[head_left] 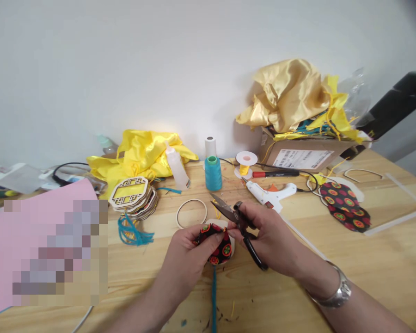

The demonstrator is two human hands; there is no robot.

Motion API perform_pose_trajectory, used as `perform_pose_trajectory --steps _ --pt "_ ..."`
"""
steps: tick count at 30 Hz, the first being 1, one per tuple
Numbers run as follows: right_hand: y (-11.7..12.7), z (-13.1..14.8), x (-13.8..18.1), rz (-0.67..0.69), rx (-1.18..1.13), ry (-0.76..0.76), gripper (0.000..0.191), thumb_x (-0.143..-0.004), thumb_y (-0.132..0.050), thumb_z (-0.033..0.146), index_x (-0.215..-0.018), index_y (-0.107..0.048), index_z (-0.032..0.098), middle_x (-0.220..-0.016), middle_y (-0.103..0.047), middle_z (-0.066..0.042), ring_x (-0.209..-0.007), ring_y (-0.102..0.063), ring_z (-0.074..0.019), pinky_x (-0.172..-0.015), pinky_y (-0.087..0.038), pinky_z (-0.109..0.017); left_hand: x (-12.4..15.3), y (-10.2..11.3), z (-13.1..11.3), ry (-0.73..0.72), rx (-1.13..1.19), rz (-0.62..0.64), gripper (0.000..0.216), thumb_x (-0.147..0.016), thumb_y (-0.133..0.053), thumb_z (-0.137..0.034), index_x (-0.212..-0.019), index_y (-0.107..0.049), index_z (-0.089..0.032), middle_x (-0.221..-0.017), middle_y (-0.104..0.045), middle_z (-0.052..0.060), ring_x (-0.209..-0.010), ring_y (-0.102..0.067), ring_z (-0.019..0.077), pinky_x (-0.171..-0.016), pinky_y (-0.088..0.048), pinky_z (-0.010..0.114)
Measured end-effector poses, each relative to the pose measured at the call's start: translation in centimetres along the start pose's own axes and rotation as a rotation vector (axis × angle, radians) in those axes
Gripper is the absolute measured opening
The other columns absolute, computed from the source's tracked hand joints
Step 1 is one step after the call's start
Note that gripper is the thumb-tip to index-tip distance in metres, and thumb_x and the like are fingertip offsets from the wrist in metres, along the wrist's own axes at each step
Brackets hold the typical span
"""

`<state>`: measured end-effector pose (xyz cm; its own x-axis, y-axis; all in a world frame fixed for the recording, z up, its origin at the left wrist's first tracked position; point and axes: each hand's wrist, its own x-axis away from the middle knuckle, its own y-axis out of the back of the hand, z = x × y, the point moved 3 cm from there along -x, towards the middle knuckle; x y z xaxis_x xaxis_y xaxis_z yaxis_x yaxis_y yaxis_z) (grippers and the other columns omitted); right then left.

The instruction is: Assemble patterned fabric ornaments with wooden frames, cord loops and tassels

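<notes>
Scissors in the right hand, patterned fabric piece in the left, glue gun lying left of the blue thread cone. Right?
Not quite: in the head view, the glue gun lies to the right of the blue thread cone. The rest holds: scissors in the right hand, patterned fabric piece in the left hand.

right wrist (307, 266): wide, shiny silver bracelet (344, 290), patterned face | left hand (190, 254): bare | forearms (370, 296): bare

A wooden table (270, 300) fronts an apparently white wall (159, 69).
</notes>
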<state>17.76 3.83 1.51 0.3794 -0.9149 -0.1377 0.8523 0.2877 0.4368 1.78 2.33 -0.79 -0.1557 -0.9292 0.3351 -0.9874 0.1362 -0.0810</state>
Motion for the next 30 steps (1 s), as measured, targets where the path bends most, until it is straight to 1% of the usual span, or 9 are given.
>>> perform_pose_trajectory --steps 7,14,19,25,30 --pt "-0.05 -0.05 -0.05 0.011 0.003 -0.014 0.017 -0.079 -0.059 0.018 -0.071 -0.044 0.020 -0.065 -0.049 0.005 -0.059 -0.040 -0.0088 -0.051 -0.033 -0.019 -0.05 -0.03 0.02 -0.027 -0.023 0.026 0.009 -0.074 -0.069 -0.023 -0.077 -0.075 -0.018 -0.064 -0.070 -0.001 -0.059 -0.059 0.0096 -0.057 -0.048 0.018" --pt "0.04 -0.17 -0.12 0.026 -0.047 -0.092 0.008 -0.080 -0.060 0.023 -0.079 -0.054 0.018 -0.071 -0.056 0.001 -0.063 -0.049 -0.0117 -0.054 -0.038 -0.023 -0.01 0.23 0.64 0.015 -0.006 -0.005 0.012 -0.073 -0.070 -0.027 -0.080 -0.075 -0.017 -0.067 -0.072 0.002 -0.061 -0.061 0.0124 -0.059 -0.050 0.022" --pt "0.11 -0.15 -0.17 0.004 -0.039 -0.086 0.007 -0.078 -0.060 0.020 -0.078 -0.054 0.018 -0.069 -0.056 0.001 -0.061 -0.049 -0.0117 -0.054 -0.039 -0.023 0.01 0.20 0.43 0.012 -0.014 -0.008 0.013 -0.073 -0.070 -0.026 -0.080 -0.076 -0.017 -0.069 -0.072 0.003 -0.063 -0.062 0.0127 -0.061 -0.050 0.022" --pt "0.04 -0.13 -0.23 0.001 -0.056 -0.107 0.006 -0.078 -0.058 0.019 -0.075 -0.053 0.018 -0.067 -0.054 0.001 -0.059 -0.048 -0.0117 -0.052 -0.038 -0.023 -0.04 0.04 0.46 -0.016 -0.015 0.009 0.011 -0.073 -0.070 -0.025 -0.076 -0.075 -0.016 -0.064 -0.071 0.002 -0.057 -0.059 0.0099 -0.056 -0.047 0.018" --pt "-0.09 -0.11 -0.22 -0.009 -0.092 -0.103 0.008 -0.077 -0.059 0.018 -0.074 -0.051 0.018 -0.066 -0.052 0.002 -0.059 -0.046 -0.0110 -0.052 -0.038 -0.023 -0.05 -0.08 0.64 -0.011 0.051 0.009 0.010 -0.073 -0.071 -0.025 -0.076 -0.074 -0.016 -0.063 -0.071 0.002 -0.055 -0.060 0.0106 -0.053 -0.047 0.019"
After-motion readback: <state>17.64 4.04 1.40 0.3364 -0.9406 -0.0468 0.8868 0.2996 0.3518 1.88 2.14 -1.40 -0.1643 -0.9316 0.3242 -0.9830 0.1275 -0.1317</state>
